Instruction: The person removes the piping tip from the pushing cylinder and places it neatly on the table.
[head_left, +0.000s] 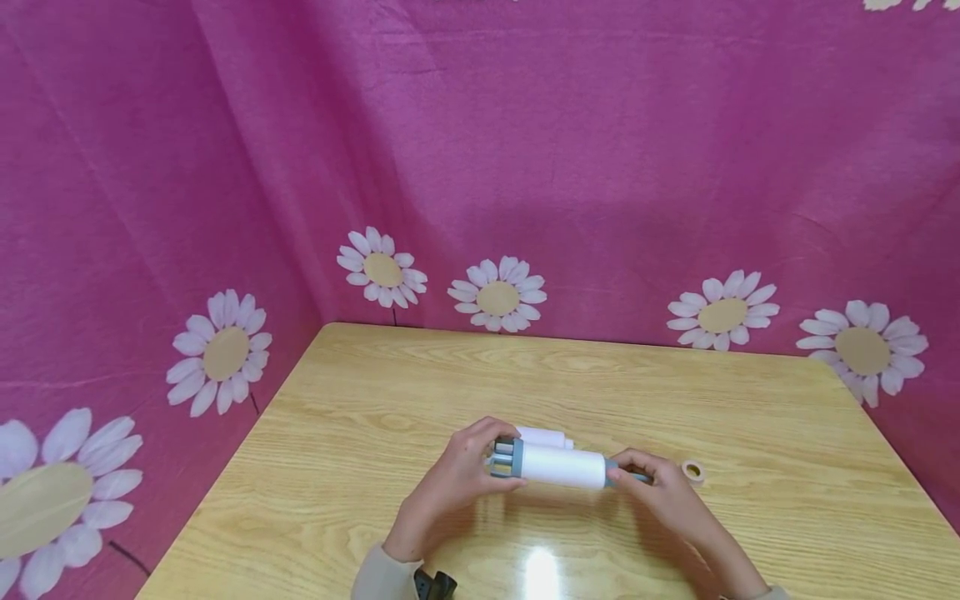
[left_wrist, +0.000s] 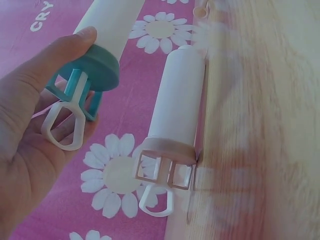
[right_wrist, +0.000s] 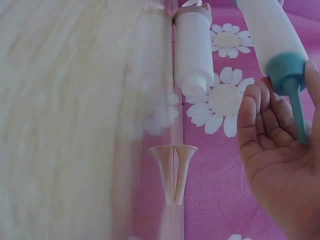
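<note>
Both hands hold a white pastry syringe (head_left: 562, 466) with teal ends, lying crosswise over the table. My left hand (head_left: 461, 467) grips its handle end. In the left wrist view, the thumb presses by the teal collar (left_wrist: 97, 70) and the fingers lie behind the finger loops; a white plunger ring (left_wrist: 77, 142) hangs below. At the other end, my right hand (head_left: 663, 487) pinches the teal cap (right_wrist: 287, 70), with the slim teal nozzle (right_wrist: 297, 112) across its palm. A second white syringe (left_wrist: 177, 95) with a beige collar lies just behind on the table.
A small beige flared nozzle (right_wrist: 185, 172) stands on the wooden table (head_left: 420, 375), right of the second syringe. Purple daisy-print cloth (head_left: 585, 150) hangs behind and along the left side. A black wrist strap (head_left: 435, 586) shows near the left sleeve (head_left: 384, 575).
</note>
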